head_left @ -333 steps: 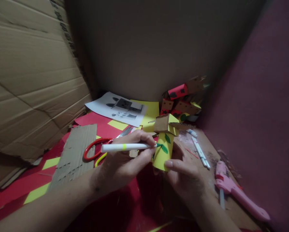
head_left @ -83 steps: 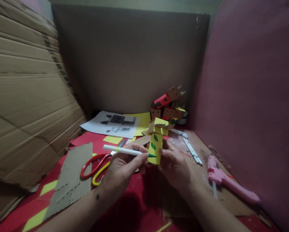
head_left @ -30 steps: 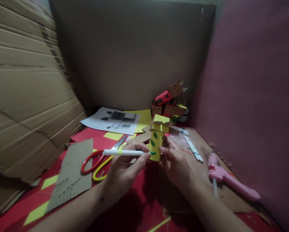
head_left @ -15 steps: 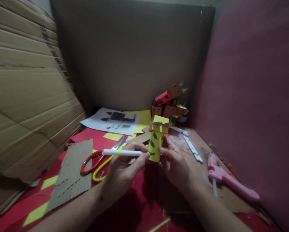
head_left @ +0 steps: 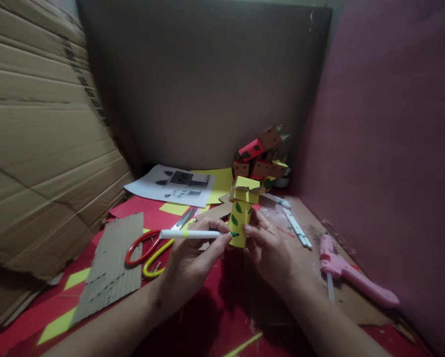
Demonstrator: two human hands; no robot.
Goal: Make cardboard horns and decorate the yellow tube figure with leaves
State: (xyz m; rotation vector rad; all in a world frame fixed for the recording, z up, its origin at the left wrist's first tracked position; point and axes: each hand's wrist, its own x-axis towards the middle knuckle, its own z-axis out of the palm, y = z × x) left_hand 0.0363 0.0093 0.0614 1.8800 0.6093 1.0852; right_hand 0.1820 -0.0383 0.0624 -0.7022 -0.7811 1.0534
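In the head view, my left hand point(head_left: 194, 258) pinches a white marker pen point(head_left: 192, 234) that lies nearly level. Its green tip meets the lower front of a yellow paper tube figure point(head_left: 239, 218). Several dark green leaf shapes mark the tube, and a boxy head of yellow paper and cardboard tops it. My right hand point(head_left: 269, 248) is closed around the tube's right side, holding it upright. Scissors point(head_left: 153, 255) with a red and a yellow handle loop lie just left of my left hand, partly behind it.
A printed sheet point(head_left: 173, 184) and yellow paper point(head_left: 222, 183) lie at the back. Red and brown cardboard figures point(head_left: 261, 153) are piled behind the tube. Marker pens point(head_left: 297, 228) and a pink glue gun point(head_left: 350, 275) lie right. Corrugated cardboard point(head_left: 112, 263) lies left; walls enclose three sides.
Both hands and the tube stay almost in place. The marker has shifted very slightly, its tip still at the lowest green mark.
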